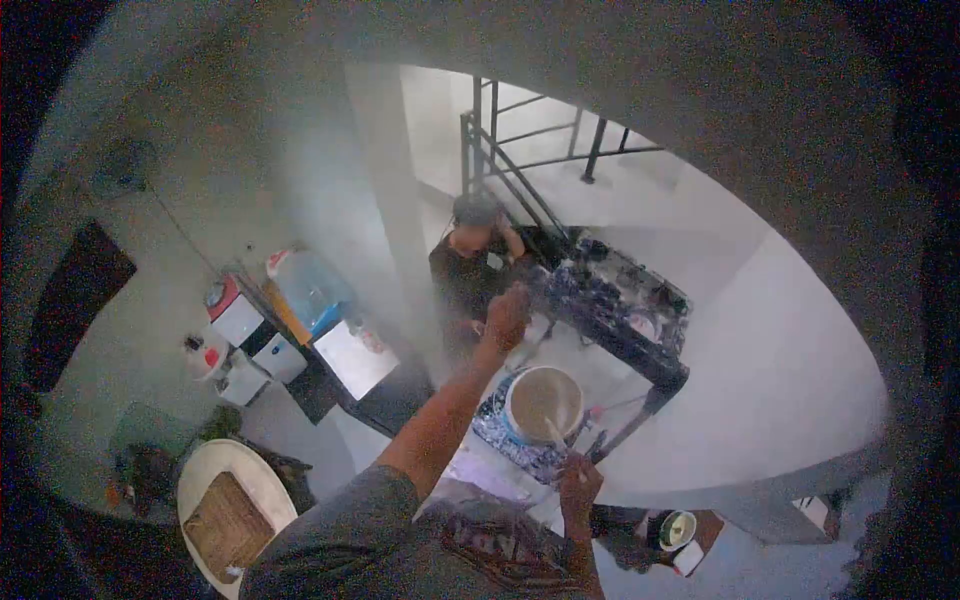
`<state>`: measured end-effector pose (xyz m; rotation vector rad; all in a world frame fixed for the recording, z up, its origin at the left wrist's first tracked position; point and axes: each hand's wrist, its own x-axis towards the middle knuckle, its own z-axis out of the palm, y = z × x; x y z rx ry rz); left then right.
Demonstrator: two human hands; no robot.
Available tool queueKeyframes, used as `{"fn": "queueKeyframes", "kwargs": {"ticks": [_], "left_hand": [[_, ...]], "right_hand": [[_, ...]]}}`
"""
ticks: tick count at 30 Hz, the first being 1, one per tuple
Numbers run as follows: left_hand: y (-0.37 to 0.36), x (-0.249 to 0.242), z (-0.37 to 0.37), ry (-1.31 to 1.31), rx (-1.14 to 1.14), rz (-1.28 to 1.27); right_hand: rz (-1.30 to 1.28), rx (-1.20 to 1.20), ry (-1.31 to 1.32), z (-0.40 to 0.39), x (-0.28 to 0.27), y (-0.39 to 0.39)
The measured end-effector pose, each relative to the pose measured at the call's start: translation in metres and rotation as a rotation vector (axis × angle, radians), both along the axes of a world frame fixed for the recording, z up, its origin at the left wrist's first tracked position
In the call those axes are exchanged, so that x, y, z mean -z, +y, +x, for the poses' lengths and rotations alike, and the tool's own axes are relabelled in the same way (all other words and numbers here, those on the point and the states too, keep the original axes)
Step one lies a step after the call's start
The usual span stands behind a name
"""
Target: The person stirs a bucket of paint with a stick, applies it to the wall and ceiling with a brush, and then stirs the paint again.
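My right hand is closed around a pale stirring stick that reaches over the rim into the pot; its far end is hidden. The round pot contains a beige, thick-looking mixture. It sits on a dark, pale-spotted stand. Stretched out past the pot, my left hand is raised with its fingers drawn together. Whatever it may hold is too small and blurred to make out.
Beyond my left hand a person in a dark top has one hand at their head. A speckled dark table stands at right, below a metal railing. Containers and a white board are at left, near a round pale tray.
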<state>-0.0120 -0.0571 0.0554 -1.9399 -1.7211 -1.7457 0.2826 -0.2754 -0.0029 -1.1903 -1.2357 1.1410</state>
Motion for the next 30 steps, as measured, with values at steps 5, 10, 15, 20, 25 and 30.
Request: {"fn": "queueKeyframes", "kwargs": {"ticks": [5,10,15,20,25,30], "left_hand": [[0.027,0.049,-0.007,-0.346,0.146,-0.158],[0.013,0.021,-0.008,0.023,-0.001,-0.327],[0.014,0.023,-0.009,0.044,-0.027,-0.204],[0.010,0.044,-0.005,0.063,-0.101,-0.085],[-0.001,0.017,0.012,-0.464,0.044,-0.128],[-0.005,0.026,-0.001,-0.312,0.069,-0.294]], "right_hand": [[-0.108,0.015,0.047,-0.004,-0.018,0.002],[-0.083,0.015,0.116,0.003,-0.011,0.000],[-0.092,-0.018,0.095,0.008,0.019,0.009],[-0.340,0.072,0.302,-0.010,0.013,0.012],[-0.321,-0.027,0.356,-0.019,0.036,0.022],[-0.305,0.055,0.191,-0.034,0.043,0.032]]}}
